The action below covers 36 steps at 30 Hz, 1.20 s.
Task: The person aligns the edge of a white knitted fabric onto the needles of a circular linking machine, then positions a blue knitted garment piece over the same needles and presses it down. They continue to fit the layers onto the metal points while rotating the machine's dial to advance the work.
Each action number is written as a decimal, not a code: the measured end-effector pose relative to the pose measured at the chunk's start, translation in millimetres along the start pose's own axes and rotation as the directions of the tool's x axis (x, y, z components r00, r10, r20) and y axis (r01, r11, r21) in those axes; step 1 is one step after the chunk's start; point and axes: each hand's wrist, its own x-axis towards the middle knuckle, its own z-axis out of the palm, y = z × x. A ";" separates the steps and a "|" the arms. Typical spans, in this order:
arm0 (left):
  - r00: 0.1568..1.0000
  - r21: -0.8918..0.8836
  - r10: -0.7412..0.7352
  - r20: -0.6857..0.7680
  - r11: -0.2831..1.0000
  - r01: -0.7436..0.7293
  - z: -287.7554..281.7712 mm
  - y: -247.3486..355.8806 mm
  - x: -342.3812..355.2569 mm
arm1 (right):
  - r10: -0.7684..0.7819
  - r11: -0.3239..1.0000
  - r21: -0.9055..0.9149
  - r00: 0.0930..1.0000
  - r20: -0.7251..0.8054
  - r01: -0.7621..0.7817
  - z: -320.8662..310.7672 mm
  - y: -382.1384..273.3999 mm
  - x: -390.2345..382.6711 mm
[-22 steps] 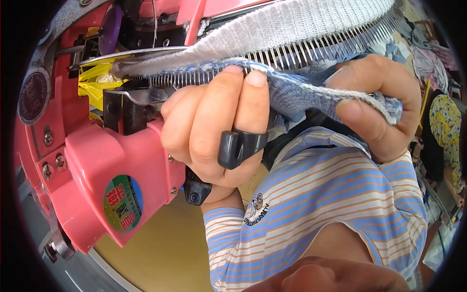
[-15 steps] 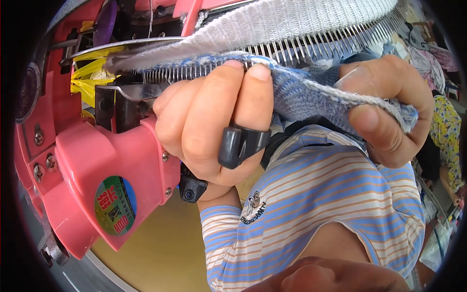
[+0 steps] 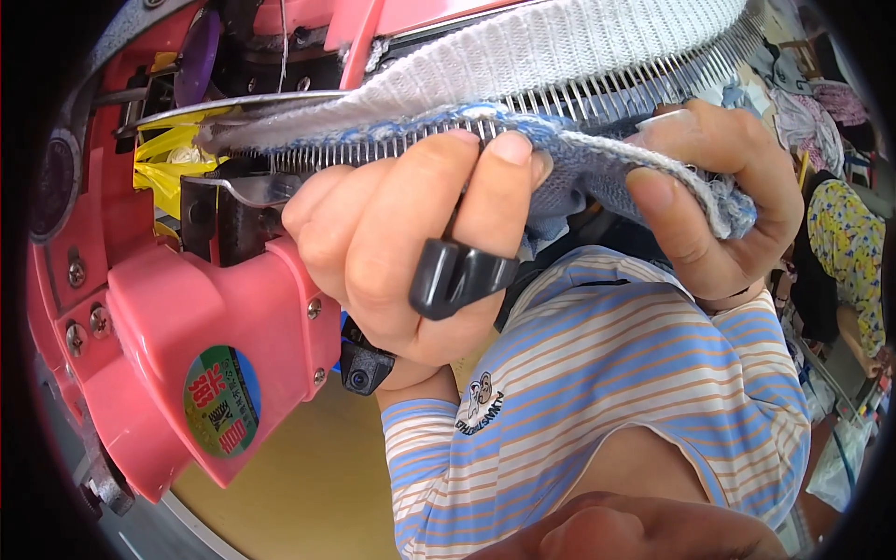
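Note:
A curved row of metal needles [image 3: 597, 103] runs across the top of the head view. White ribbed knit fabric [image 3: 560, 51] lies along it, above the bare needle tips. Below it, the edge of a blue-and-white knitted piece [image 3: 583, 177] meets the needles. My left hand [image 3: 383, 247] is closed, its thumb and index finger pinching this edge right at the needles; a black ring-like device [image 3: 462, 277] sits on one finger. Farther right, my right hand [image 3: 737, 196] grips the loose end of the same piece between thumb and fingers. Part of the fabric is hidden behind my fingers.
A pink machine body [image 3: 205, 299] with screws and a round sticker stands at left. Yellow plastic [image 3: 168, 159] and a metal blade-like part [image 3: 252, 189] are beside the needles. A small camera [image 3: 362, 367] sits at my left wrist. Piled garments [image 3: 807, 121] lie at far right.
My right hand has shifted left, bringing the loose fabric end closer to my left hand. My left fingertips have slid slightly right along the needles.

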 end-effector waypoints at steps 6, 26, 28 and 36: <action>0.999 -0.062 -0.028 0.016 0.998 0.029 1.1 -0.5 6.2 | 0.001 0.998 0.066 0.999 0.034 -0.003 -2.2 5.7 -3.3; 0.999 0.036 0.023 -0.028 0.999 -0.022 12.8 5.6 9.2 | -0.245 0.966 -0.096 0.968 -0.062 0.238 1.8 21.2 -0.6; 0.998 0.111 0.061 -0.028 0.992 -0.058 13.3 4.3 9.6 | -0.238 0.970 -0.063 0.969 -0.065 0.234 1.4 20.2 0.8; 0.991 -0.108 -0.126 0.047 0.986 0.130 5.9 13.5 23.3 | -0.293 0.953 -0.105 0.950 -0.106 0.283 6.0 21.3 2.6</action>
